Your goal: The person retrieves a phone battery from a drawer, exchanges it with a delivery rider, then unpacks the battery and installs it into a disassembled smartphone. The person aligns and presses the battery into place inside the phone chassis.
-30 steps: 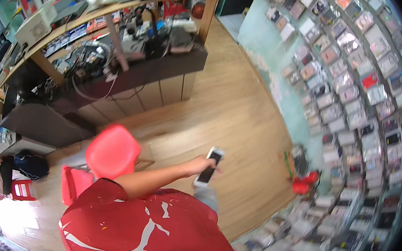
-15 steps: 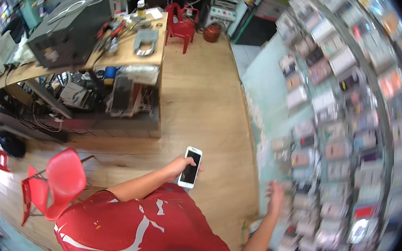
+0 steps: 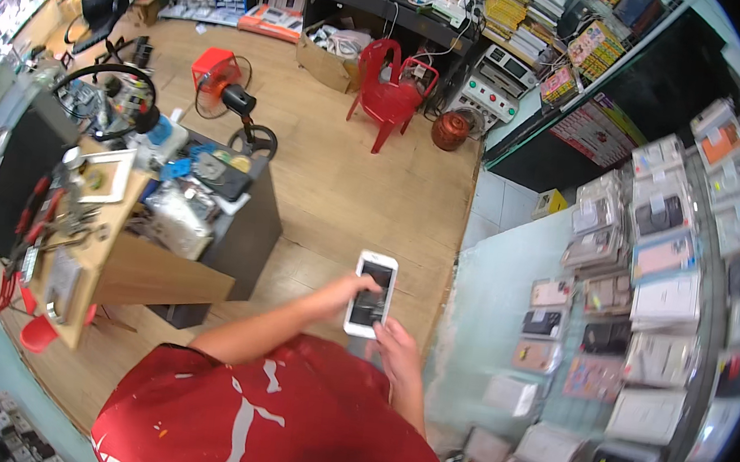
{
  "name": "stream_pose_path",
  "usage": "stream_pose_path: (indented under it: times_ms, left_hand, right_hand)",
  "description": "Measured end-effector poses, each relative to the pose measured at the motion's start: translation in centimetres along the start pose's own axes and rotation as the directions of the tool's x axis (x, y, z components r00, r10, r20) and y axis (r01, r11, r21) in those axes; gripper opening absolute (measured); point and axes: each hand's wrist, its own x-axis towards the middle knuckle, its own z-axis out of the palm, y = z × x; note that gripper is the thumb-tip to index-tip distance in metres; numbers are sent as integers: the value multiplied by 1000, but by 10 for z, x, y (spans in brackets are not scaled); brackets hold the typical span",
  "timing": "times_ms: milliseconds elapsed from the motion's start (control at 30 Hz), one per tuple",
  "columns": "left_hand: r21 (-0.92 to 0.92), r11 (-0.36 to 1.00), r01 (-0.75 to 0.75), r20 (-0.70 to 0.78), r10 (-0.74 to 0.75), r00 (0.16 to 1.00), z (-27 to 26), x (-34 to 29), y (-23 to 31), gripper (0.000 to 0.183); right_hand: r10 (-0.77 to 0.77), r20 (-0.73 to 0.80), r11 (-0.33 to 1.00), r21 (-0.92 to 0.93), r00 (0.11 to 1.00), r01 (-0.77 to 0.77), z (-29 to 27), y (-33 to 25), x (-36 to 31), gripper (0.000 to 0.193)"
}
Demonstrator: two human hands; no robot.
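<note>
A white-framed smartphone (image 3: 371,293) with a dark screen is held face up in front of my red shirt. My left hand (image 3: 338,295) grips its left edge, fingers curled around it. My right hand (image 3: 395,349) touches the phone's lower right corner from below, thumb near the screen. Both hands hover over the wooden floor (image 3: 366,185), close to a wall of packaged phone cases (image 3: 635,286) on my right.
A cluttered workbench (image 3: 117,232) with tools, cables and a dark cabinet stands to my left. A red plastic chair (image 3: 389,93) and a red fan (image 3: 215,70) sit farther back. A black desk (image 3: 384,7) and shelves of boxes (image 3: 536,23) line the far wall.
My view has swung right, away from the workbench toward the case wall. My right hand left the wall display and came to the phone, which my left hand kept holding.
</note>
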Motion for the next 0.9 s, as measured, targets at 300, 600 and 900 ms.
stream_pose_path:
  times_ms: [300,600,900]
  left_hand:
    - [319,938,-134,-502,288,815,-60,131,163,68]
    - [88,992,96,-841,23,540,-272,254,217,41]
    - [594,794,127,-750,490,445,-435,331,495,38]
  right_hand:
    - [45,88,993,-112,995,-35,-51,-214,315,20]
    - [-240,-123,950,-235,963,206,-32,-381,702,31]
    - [-388,-232,904,-286,892,319,31,-593,1108,39]
